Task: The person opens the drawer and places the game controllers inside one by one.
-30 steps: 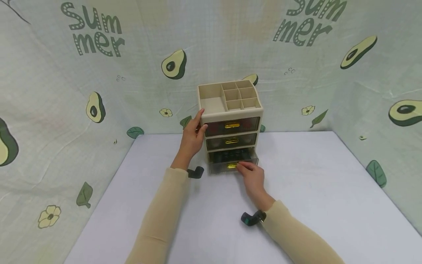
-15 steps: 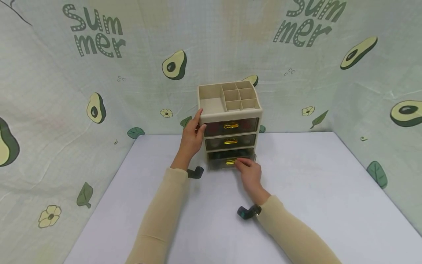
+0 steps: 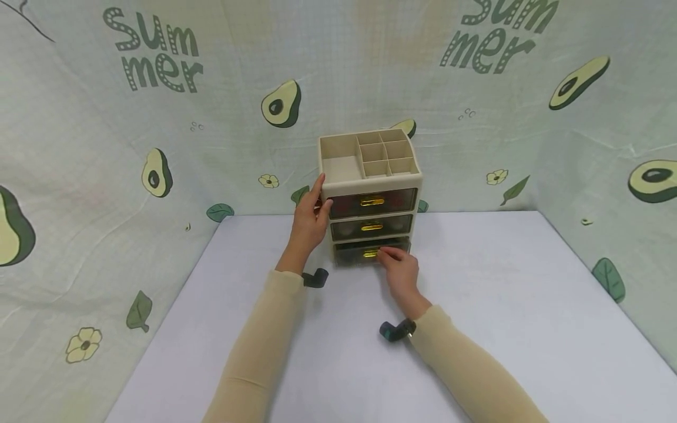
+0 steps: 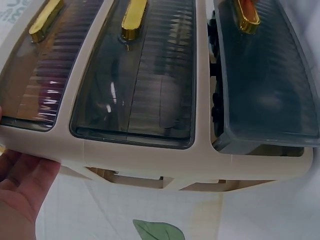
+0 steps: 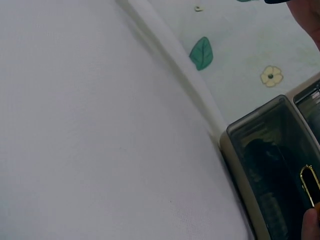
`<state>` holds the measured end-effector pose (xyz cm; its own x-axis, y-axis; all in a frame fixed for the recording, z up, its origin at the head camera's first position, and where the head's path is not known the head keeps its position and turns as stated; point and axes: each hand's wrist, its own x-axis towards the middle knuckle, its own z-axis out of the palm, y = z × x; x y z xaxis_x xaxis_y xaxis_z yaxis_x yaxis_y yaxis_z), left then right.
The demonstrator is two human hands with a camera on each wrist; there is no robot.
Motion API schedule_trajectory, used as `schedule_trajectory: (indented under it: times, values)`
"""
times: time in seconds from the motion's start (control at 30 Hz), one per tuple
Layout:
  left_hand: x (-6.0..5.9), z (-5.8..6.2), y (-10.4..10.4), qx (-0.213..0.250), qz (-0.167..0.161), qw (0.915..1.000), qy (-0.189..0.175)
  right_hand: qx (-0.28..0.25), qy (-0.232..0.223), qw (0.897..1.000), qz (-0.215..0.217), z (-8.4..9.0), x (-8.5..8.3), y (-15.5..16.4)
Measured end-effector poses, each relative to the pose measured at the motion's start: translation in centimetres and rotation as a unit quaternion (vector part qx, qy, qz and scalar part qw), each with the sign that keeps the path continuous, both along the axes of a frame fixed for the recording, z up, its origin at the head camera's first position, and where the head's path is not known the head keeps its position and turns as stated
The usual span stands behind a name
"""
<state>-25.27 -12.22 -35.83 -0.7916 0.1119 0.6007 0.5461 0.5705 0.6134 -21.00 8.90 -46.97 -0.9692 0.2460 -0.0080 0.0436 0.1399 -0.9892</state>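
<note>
A beige desktop drawer organizer (image 3: pixel 346 189) with smoky see-through drawers stands at the back of the table. My left hand (image 3: pixel 309 220) holds its left front edge, thumb on the front and fingers along the side wall. The bottom drawer (image 3: pixel 349 256) sticks out slightly from the frame; dark contents show at its gap in the left wrist view. My right hand (image 3: pixel 402 271) pinches the bottom drawer's gold handle (image 3: pixel 370 254), its fingertips covering the right end. The middle drawer (image 4: pixel 140 85) and top drawer (image 3: pixel 346 205) sit flush.
Open compartments (image 3: pixel 388 153) top the organizer. Behind it hangs a pale cloth (image 3: pixel 222 117) printed with avocados and leaves. The white table (image 3: pixel 476 294) extends in front and to both sides. A small black device is worn at each wrist.
The right hand has moved away from me, pushing the bottom drawer most of the way into the organizer. The left hand has stayed on the side edge.
</note>
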Motion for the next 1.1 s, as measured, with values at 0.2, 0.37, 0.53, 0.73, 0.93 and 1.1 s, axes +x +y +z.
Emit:
schedule_trajectory:
  times: [0.2, 0.37, 0.53, 0.73, 0.93, 1.1]
  values:
    - [0.0, -0.1, 0.1, 0.001, 0.003, 0.9999, 0.012, -0.008, 0.009, 1.000, -0.001, -0.1, -0.7, -0.1]
    - [-0.1, -0.2, 0.2, 0.001, 0.008, 0.9995, 0.030, -0.012, 0.016, 1.000, -0.004, -0.1, -1.3, -0.2]
    - [-0.1, -0.4, 0.2, 0.007, 0.009, 0.9996, 0.027, -0.017, 0.010, 1.000, -0.009, 0.0, -1.7, -0.3]
    - [-0.1, -0.4, 0.3, 0.006, 0.013, 0.9997, 0.019, -0.008, 0.007, 1.000, -0.015, 0.1, -1.9, -0.4]
    - [-0.1, -0.4, 0.3, 0.005, 0.015, 0.9997, 0.017, 0.000, 0.014, 1.000, -0.018, 0.1, -2.1, -0.4]
    - [0.0, -0.4, 0.3, 0.005, 0.018, 0.9997, 0.016, 0.005, 0.015, 1.000, -0.019, 0.0, -2.2, -0.4]
